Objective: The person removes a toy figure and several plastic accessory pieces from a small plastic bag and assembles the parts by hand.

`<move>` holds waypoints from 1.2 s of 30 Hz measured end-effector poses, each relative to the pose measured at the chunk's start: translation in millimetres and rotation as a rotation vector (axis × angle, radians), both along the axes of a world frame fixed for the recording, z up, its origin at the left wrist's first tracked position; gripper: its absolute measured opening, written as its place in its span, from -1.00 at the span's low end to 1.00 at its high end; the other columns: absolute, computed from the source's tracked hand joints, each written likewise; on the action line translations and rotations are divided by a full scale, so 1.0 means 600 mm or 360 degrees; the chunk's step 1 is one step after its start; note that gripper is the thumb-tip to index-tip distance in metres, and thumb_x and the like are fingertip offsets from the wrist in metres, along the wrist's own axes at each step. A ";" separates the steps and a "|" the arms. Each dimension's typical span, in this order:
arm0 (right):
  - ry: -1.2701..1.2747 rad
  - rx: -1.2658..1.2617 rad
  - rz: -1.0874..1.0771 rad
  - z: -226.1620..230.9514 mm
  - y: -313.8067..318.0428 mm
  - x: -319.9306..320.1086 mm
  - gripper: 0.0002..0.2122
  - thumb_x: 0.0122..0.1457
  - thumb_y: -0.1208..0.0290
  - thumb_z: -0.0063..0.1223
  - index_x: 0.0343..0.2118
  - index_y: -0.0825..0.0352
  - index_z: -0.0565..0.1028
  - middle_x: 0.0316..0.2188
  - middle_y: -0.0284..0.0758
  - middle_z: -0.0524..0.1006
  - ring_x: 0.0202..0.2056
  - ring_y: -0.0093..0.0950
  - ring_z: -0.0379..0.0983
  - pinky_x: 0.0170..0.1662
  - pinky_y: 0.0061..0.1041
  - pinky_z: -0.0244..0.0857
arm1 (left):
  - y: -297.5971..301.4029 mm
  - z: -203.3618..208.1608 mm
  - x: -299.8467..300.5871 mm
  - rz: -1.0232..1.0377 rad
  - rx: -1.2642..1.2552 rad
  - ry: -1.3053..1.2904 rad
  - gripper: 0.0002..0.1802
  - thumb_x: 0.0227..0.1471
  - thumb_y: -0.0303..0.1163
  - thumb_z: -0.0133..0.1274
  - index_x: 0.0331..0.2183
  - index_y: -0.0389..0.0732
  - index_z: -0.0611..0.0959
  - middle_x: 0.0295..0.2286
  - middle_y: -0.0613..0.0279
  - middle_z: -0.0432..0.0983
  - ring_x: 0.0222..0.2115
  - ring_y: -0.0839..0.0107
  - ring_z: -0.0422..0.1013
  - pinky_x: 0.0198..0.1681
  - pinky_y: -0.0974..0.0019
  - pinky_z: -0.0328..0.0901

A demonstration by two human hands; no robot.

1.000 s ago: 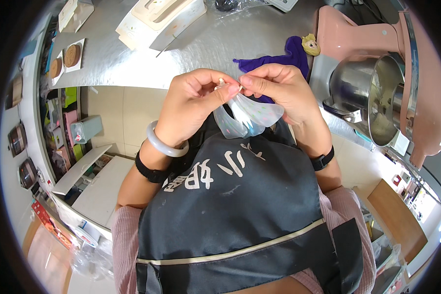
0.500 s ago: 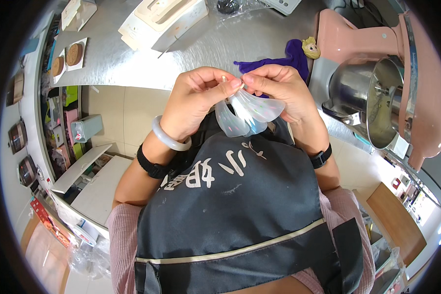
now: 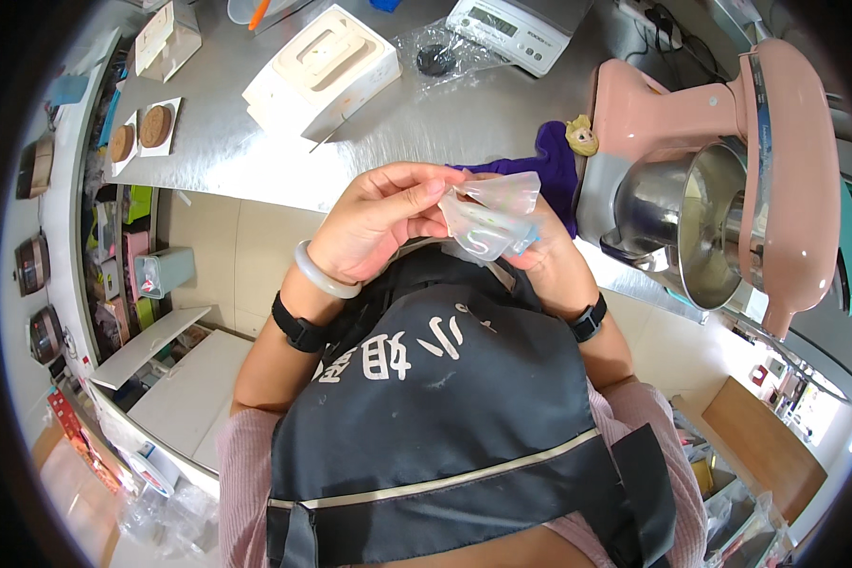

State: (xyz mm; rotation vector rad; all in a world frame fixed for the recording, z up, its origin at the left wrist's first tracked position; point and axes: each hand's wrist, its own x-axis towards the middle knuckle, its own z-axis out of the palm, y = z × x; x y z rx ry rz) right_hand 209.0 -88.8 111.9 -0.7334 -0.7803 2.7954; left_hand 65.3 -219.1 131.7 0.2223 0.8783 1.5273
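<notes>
Steel worktop (image 3: 445,123) carries a pink stand mixer (image 3: 729,161); left of that mixer, above the dark apron (image 3: 445,417), left hand (image 3: 379,222) and right hand (image 3: 540,251) together pinch a clear plastic bag (image 3: 492,213). Thin slippery film could tear or slip if tugged hard

The mixer (image 3: 729,123) is pink with a shiny silver bowl (image 3: 677,213), the cloth (image 3: 557,166) is purple, the table (image 3: 445,123) is grey, the apron (image 3: 445,426) is dark with white marks, and the little bag (image 3: 492,218) is see-through.
</notes>
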 end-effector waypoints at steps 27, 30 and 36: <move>0.0139 -0.0049 -0.0206 0.030 0.023 -0.036 -0.65 0.19 0.31 -0.19 0.01 0.31 0.23 -0.05 -0.25 0.36 -0.05 -0.32 0.34 -0.11 -0.26 0.33 | 0.026 0.008 -0.027 0.0352 -0.0096 0.0703 -0.66 0.09 -0.30 -0.09 -0.14 -0.30 0.49 -0.28 0.22 0.48 -0.26 0.50 0.37 -0.24 0.48 0.22; 0.0197 -0.0164 -0.0168 0.038 0.016 -0.039 -0.65 0.18 0.36 -0.22 0.03 0.31 0.20 -0.03 -0.25 0.32 -0.03 -0.33 0.30 -0.06 -0.20 0.28 | 0.031 0.004 -0.014 0.0365 -0.0035 0.0551 -0.64 0.10 -0.29 -0.11 -0.11 -0.30 0.47 -0.17 0.19 0.43 -0.16 0.43 0.33 -0.09 0.37 0.18; 0.0308 -0.0027 -0.0027 0.049 0.010 -0.034 -0.59 0.13 0.47 -0.21 0.07 0.35 0.12 0.00 -0.25 0.26 -0.01 -0.37 0.26 -0.02 -0.19 0.23 | 0.035 0.008 -0.014 0.0378 0.0030 0.0270 -0.61 0.07 -0.22 -0.06 -0.16 -0.32 0.51 -0.21 0.21 0.43 -0.18 0.48 0.31 -0.09 0.37 0.19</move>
